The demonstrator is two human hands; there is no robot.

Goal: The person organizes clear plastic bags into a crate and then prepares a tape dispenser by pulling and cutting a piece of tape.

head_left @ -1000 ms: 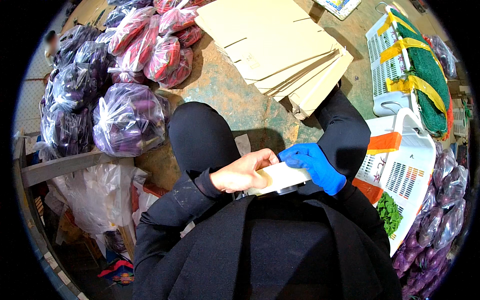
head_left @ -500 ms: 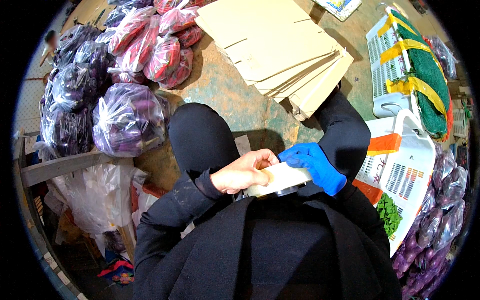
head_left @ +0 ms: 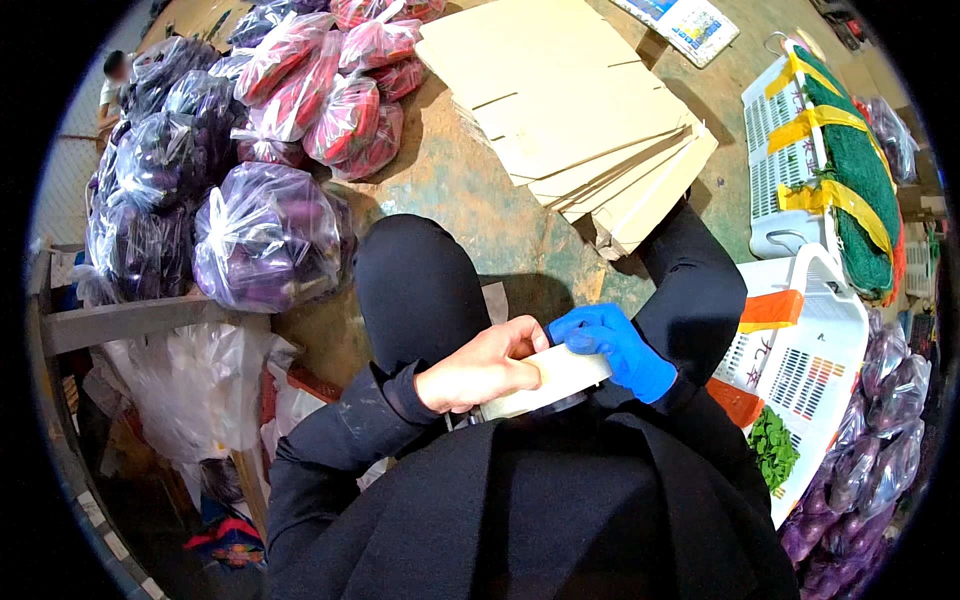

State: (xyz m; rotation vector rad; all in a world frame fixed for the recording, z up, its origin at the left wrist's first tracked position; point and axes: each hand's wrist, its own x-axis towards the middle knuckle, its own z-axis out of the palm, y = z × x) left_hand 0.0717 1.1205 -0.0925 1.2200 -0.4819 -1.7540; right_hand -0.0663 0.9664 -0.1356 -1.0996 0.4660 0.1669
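Note:
Over my lap I hold a wide, cream-coloured roll of tape (head_left: 545, 380), its dark inner edge showing underneath. My bare left hand (head_left: 485, 365) is closed on its left part, with the thumb lying across the pale surface. Round the right end, my right hand (head_left: 618, 348) in a blue glove grips the roll, fingers bent over its top edge. Both hands almost meet at the roll's far side. Parts of the fingertips are hidden behind it.
Flat cardboard sheets (head_left: 545, 90) lie stacked ahead. At left are bagged eggplants (head_left: 265, 235) and bagged red vegetables (head_left: 345, 120) beside a grey rail (head_left: 140, 325). On the right stand a white crate (head_left: 800, 330) with green leaves (head_left: 772, 450) and a net-covered crate (head_left: 765, 180).
The roll is tilted more, its right end higher, and more of its pale face shows. My gloved fingers have shifted along its top edge. The whole view has moved slightly.

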